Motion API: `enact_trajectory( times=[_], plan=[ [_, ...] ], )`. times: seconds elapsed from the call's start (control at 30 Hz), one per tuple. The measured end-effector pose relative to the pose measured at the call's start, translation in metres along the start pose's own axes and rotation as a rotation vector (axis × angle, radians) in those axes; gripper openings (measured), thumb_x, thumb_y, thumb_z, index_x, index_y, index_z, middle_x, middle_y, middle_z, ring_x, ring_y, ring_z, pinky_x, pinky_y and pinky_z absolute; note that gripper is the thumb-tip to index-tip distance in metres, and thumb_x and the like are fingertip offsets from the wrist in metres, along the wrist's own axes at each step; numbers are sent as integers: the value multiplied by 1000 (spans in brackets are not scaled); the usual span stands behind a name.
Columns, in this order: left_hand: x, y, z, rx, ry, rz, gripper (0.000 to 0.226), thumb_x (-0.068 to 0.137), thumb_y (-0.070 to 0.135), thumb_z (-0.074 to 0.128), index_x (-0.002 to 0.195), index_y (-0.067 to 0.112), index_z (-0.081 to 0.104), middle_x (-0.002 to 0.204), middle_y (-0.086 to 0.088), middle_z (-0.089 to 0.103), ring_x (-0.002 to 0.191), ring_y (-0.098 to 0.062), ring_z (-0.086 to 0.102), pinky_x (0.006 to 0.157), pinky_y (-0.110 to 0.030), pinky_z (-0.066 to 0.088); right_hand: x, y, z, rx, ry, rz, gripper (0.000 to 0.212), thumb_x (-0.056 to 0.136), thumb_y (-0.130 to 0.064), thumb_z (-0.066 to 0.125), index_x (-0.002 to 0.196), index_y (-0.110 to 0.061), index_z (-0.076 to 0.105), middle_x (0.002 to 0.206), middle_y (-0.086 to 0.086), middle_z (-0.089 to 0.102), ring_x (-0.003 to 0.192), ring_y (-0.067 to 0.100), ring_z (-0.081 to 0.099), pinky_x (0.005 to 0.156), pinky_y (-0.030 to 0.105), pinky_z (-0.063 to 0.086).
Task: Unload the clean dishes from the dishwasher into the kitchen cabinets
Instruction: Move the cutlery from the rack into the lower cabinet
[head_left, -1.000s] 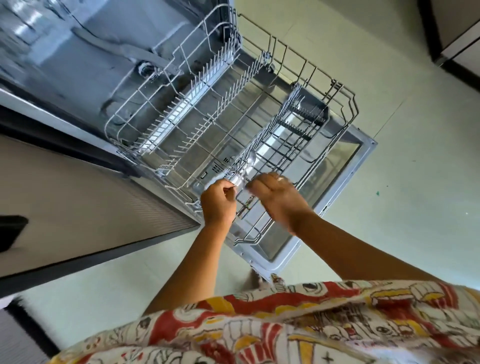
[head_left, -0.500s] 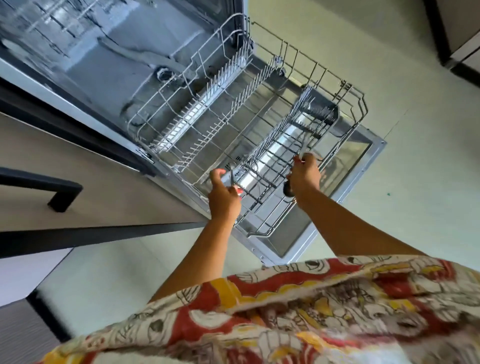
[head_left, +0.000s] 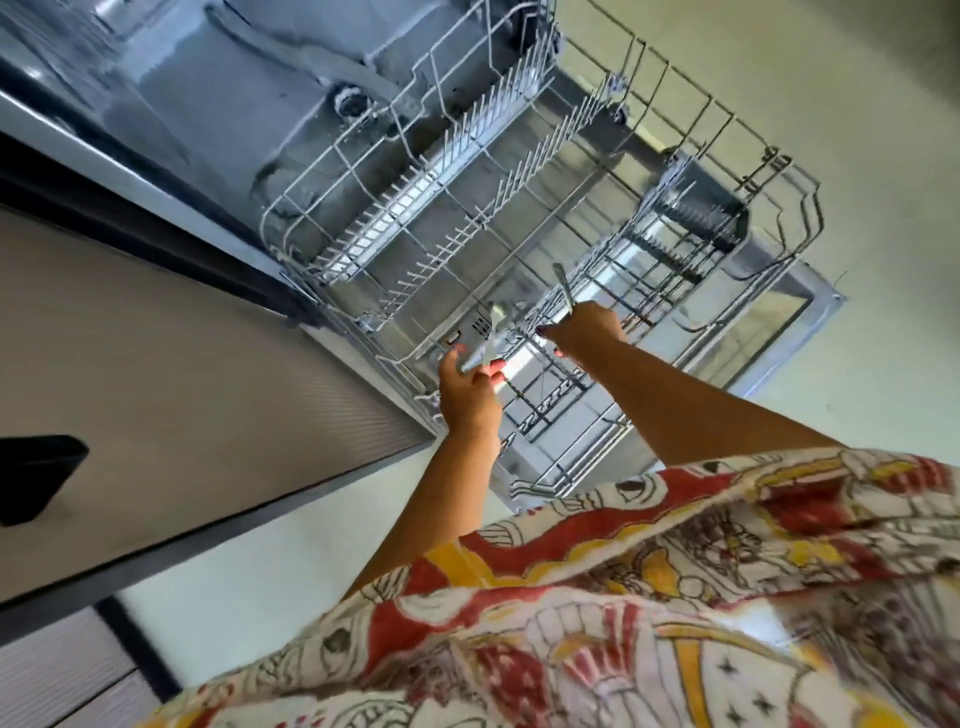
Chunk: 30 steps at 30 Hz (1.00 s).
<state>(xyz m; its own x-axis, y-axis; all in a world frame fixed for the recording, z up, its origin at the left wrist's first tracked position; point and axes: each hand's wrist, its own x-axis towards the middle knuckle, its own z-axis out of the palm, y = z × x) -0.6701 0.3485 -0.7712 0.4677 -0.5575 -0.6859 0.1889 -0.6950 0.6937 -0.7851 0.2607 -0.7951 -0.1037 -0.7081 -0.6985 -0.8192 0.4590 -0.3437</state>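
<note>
- Firstly, at the far left a beige cabinet front (head_left: 182, 364) fills the side of the view, with a black handle (head_left: 36, 478) at its edge.
- Beside it the dishwasher (head_left: 208, 104) stands open, and a grey spray arm (head_left: 311, 57) lies across the floor of its tub.
- The white wire lower rack (head_left: 415, 218) sits drawn out over the lowered door (head_left: 774, 322), with 2 rows of upright tines along its left half.
- The left hand (head_left: 467, 397) is above the rack's near left corner. Its fingers and thumb pinch the silver cutlery (head_left: 493, 330) by the handle end, so a spoon bowl points up and away from the palm. Blur hides how many pieces it holds.
- Just to the right, the right hand (head_left: 587, 332) is over the gridded section of the rack. Its fingers are curled round 1 slim metal utensil (head_left: 562, 283), which sticks up out of the fist. Whether it is a fork or a knife cannot be told.
- The 2 hands are near each other but apart, and the silver cutlery stands between them, close to the right hand's knuckles.
- Pale floor (head_left: 883, 156) runs along the right side past the door.
- A red, yellow and white patterned garment (head_left: 675, 597) covers the bottom of the view below both forearms.
</note>
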Motion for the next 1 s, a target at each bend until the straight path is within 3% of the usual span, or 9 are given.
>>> enact_trajectory(
  times=[0.07, 0.17, 0.23, 0.33, 0.4, 0.57, 0.7, 0.9, 1.0],
  plan=[
    [3, 2, -3, 14, -25, -52, 38, 95, -5, 34, 126, 8, 51, 114, -11, 66, 99, -19, 63, 91, -34, 48, 4, -4, 6, -54, -8, 11, 63, 84, -54, 60, 118, -2, 54, 106, 13, 63, 98, 28, 61, 81, 33, 50],
    [7, 3, -5, 9, -37, -111, 33, 95, -5, 38, 122, 1, 56, 117, -10, 65, 102, -21, 63, 80, -24, 46, 7, -6, 11, -37, -19, 42, 51, 84, -53, 61, 104, -6, 55, 75, 7, 52, 73, 23, 57, 66, 31, 49],
    [10, 2, -8, 35, -51, -132, 31, 95, -2, 40, 121, 1, 57, 118, -9, 65, 101, -21, 63, 72, -20, 47, 7, -9, 11, 3, -65, 40, 45, 84, -48, 62, 96, -5, 55, 69, 4, 48, 63, 18, 51, 56, 27, 45],
    [12, 1, -9, 65, -50, -139, 29, 97, 2, 39, 119, 3, 57, 115, -7, 66, 97, -21, 63, 64, -17, 45, 11, -9, 12, 30, -102, 16, 44, 87, -39, 58, 107, 0, 62, 82, 7, 55, 72, 22, 53, 56, 26, 40],
    [9, 2, -8, 56, -45, -144, 28, 97, 4, 38, 118, 4, 57, 113, -6, 66, 92, -19, 62, 65, -18, 45, 8, -9, 11, 18, -60, 26, 35, 91, -31, 53, 105, 0, 60, 88, 10, 56, 63, 19, 51, 50, 27, 41],
    [-5, 6, -14, 52, -98, -182, 27, 96, 4, 37, 116, 5, 55, 109, -3, 66, 82, -13, 58, 74, -24, 45, -5, -7, 15, 39, 46, 53, 24, 97, -27, 44, 93, -6, 56, 72, 4, 53, 61, 19, 54, 48, 27, 43],
    [-17, 7, -24, 49, -125, -186, 26, 95, 2, 39, 117, 4, 53, 113, -8, 66, 80, -14, 57, 69, -24, 44, -19, -13, 10, 121, 150, 38, 30, 99, -29, 42, 102, -4, 59, 79, 6, 57, 72, 24, 57, 64, 31, 49],
    [-41, 10, -41, 87, -181, -135, 18, 91, -2, 44, 106, 6, 52, 110, -12, 66, 76, -13, 58, 60, -20, 40, -45, -38, -6, 137, 128, 3, 34, 97, -21, 40, 117, 0, 57, 119, 19, 60, 107, 33, 57, 89, 37, 45],
    [-52, 3, -52, 163, -210, -65, 14, 91, 6, 49, 99, 4, 59, 104, -12, 70, 81, -17, 63, 63, -25, 45, -63, -27, 6, 192, 79, 4, 30, 95, -25, 49, 110, -2, 61, 101, 15, 65, 75, 22, 55, 69, 32, 47]
  ],
)
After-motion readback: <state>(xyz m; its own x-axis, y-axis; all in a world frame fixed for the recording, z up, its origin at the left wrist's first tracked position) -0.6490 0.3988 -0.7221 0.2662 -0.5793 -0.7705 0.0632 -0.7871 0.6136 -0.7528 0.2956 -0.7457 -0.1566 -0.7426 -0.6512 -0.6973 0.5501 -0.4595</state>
